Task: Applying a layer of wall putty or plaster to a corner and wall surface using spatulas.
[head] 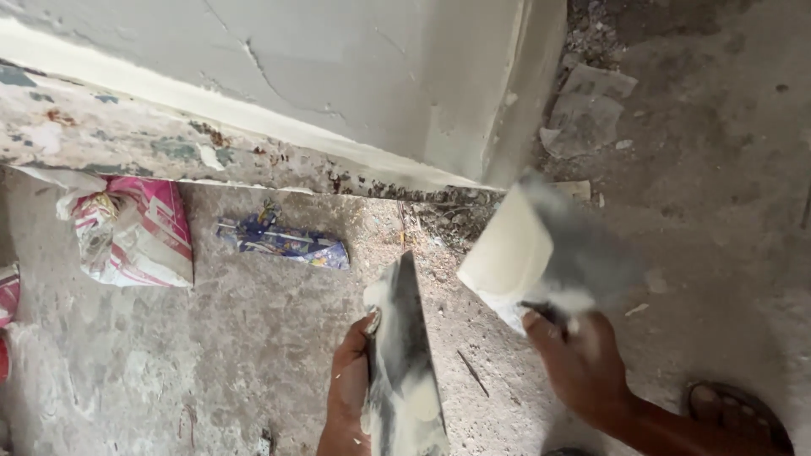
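Left hand point(351, 384) fingers wrapped round narrow blade point(405, 355); right hand point(583, 363) fingers pinching putty-loaded trowel point(541, 253). Best kept flat, edge scraped clean beyond fingertips, near wall point(338, 67).

A single head-worn camera looks steeply down from above the person's own hands, close over them at the bottom edge. It faces the concrete floor point(253, 355) and the foot of a plastered wall point(338, 76) crossing the top, its corner at upper right.
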